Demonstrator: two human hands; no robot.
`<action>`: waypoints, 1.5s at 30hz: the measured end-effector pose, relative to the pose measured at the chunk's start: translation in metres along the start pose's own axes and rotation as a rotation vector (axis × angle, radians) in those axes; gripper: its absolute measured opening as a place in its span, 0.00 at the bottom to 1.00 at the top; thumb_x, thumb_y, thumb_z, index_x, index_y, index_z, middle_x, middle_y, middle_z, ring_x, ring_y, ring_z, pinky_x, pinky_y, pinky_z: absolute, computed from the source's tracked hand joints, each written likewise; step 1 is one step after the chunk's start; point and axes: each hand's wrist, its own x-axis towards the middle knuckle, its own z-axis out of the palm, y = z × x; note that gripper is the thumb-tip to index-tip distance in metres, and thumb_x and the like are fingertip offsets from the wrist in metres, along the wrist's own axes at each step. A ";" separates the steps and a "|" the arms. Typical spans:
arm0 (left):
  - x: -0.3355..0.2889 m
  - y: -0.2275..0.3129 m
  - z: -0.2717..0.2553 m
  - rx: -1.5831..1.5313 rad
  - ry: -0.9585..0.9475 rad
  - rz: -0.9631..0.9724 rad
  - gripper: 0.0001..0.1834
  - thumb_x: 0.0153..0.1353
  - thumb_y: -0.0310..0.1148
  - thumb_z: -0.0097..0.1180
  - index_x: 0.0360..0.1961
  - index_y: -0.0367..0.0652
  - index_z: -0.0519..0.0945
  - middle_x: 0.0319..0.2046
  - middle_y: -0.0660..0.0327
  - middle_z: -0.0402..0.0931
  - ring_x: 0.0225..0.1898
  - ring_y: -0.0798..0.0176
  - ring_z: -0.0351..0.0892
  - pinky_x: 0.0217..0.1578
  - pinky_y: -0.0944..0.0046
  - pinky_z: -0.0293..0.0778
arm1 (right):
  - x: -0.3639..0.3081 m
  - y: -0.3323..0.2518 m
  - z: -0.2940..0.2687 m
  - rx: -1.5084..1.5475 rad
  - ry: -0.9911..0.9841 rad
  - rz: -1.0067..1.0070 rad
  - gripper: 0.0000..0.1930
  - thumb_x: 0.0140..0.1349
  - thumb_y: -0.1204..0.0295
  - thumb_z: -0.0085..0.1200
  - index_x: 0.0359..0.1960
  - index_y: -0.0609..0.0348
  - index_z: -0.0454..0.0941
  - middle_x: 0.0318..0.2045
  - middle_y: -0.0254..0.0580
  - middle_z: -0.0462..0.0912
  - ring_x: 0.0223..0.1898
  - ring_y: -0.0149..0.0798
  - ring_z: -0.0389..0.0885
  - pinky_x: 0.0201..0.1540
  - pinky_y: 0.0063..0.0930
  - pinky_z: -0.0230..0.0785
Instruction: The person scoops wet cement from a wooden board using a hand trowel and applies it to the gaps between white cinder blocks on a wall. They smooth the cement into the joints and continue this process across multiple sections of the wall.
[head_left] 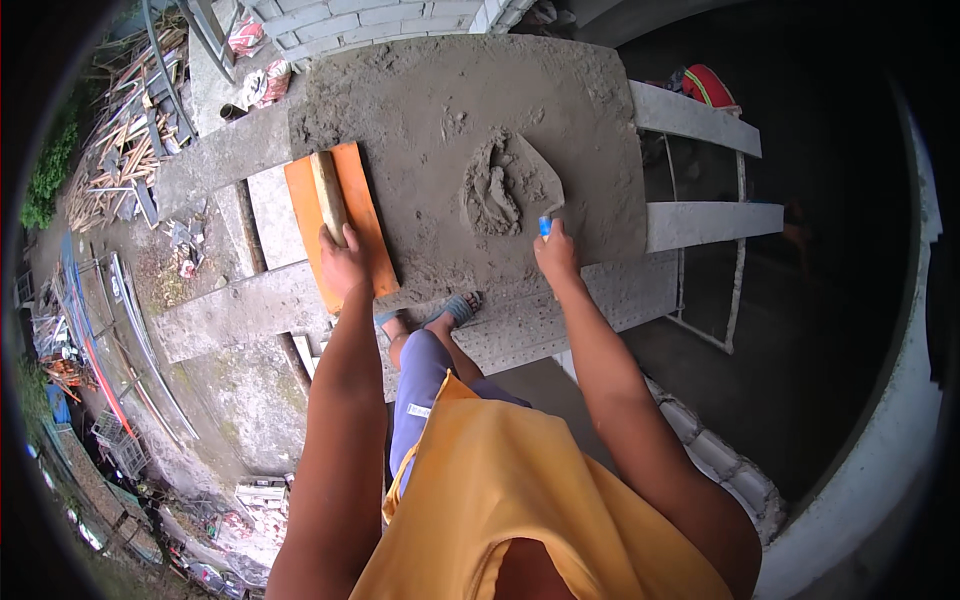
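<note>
My left hand (346, 264) is closed round the pale wooden handle of an orange plastering float (366, 222), held at the left edge of a mortar-smeared board (400, 120). In my right hand (556, 252) is the blue-banded handle of a pointed trowel (543, 178). Its grey blade rests against the right side of a small heap of wet mortar (488, 190) on the board. Some of the blade's edge blends into the grey mortar. The float's underside is hidden.
Concrete-stained planks (600, 302) run under and beside the board, and my sandalled feet stand on one. Scaffold pipes (740, 250) show at the right over a dark drop. Block walls (370, 22) stand ahead. Scrap timber (125, 140) lies on the ground far left.
</note>
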 end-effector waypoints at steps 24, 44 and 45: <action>0.005 -0.005 0.005 0.035 -0.007 -0.014 0.31 0.68 0.58 0.51 0.64 0.51 0.74 0.48 0.48 0.84 0.46 0.41 0.84 0.45 0.44 0.78 | -0.041 0.048 -0.058 -0.111 -0.144 -0.075 0.20 0.62 0.64 0.58 0.52 0.57 0.69 0.37 0.61 0.85 0.41 0.67 0.84 0.41 0.59 0.75; 0.002 -0.005 0.009 0.097 0.050 0.016 0.31 0.67 0.60 0.51 0.63 0.52 0.75 0.46 0.48 0.85 0.43 0.40 0.85 0.41 0.44 0.79 | -0.175 -0.001 0.054 1.199 -0.602 0.616 0.09 0.66 0.67 0.57 0.37 0.51 0.68 0.20 0.31 0.72 0.15 0.30 0.72 0.18 0.32 0.69; 0.001 -0.004 0.008 0.097 0.049 0.023 0.31 0.67 0.60 0.51 0.63 0.52 0.75 0.46 0.48 0.85 0.43 0.40 0.85 0.41 0.44 0.79 | -0.165 -0.028 0.065 1.275 -0.632 0.596 0.09 0.66 0.67 0.57 0.36 0.52 0.68 0.20 0.31 0.72 0.16 0.30 0.72 0.19 0.31 0.68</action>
